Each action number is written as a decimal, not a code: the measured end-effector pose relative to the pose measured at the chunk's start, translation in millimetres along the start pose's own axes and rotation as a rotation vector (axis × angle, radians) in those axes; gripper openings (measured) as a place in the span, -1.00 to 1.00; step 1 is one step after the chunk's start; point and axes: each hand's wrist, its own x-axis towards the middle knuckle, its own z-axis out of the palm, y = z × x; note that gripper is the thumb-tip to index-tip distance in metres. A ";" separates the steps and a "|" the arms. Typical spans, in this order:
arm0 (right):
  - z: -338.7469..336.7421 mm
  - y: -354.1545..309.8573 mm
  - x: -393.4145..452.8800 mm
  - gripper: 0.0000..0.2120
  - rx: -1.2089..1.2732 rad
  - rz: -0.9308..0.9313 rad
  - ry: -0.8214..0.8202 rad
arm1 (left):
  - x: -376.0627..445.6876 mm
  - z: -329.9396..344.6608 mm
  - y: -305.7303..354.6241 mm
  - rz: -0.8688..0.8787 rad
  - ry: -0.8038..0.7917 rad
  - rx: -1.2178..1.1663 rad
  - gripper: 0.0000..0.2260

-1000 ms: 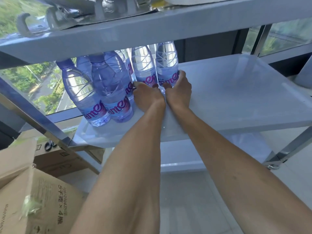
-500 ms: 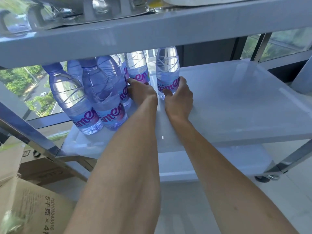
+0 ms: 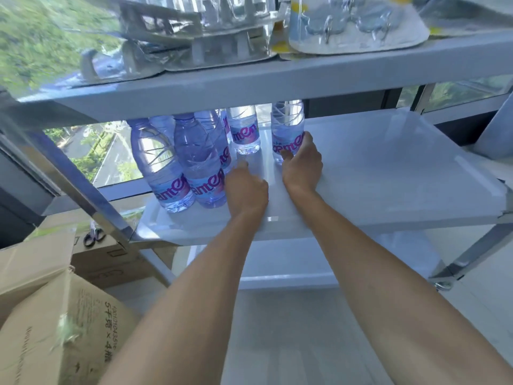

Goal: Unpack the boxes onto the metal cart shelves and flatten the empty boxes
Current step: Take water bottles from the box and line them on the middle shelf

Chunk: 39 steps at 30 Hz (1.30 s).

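The right hand [image 3: 301, 165] is gripping a bottle [image 3: 287, 132] on the shelf [image 3: 388, 173], the left hand [image 3: 245, 187] is lying loose, and a careless nudge could be toppling neighbours.

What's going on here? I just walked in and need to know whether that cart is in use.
A person is stocking water bottles on the cart's middle shelf. The right hand holds the rightmost bottle near its base; the left hand rests beside the bottle cluster, gripping nothing. Cardboard boxes sit on the floor to the left.
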 end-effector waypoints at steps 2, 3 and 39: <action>-2.8 -5.1 -2.6 -0.53 -0.009 -0.014 -0.030 | -9.2 -12.2 -6.4 0.025 -0.014 0.034 -0.80; -3.5 -6.1 -3.0 -0.52 -0.020 -0.022 -0.046 | -13.0 -15.2 -8.5 0.032 -0.033 0.057 -0.78; 66.9 -50.3 -23.0 -0.65 -0.122 0.030 -0.069 | -11.0 -75.8 -54.4 -0.334 0.430 -0.139 -0.42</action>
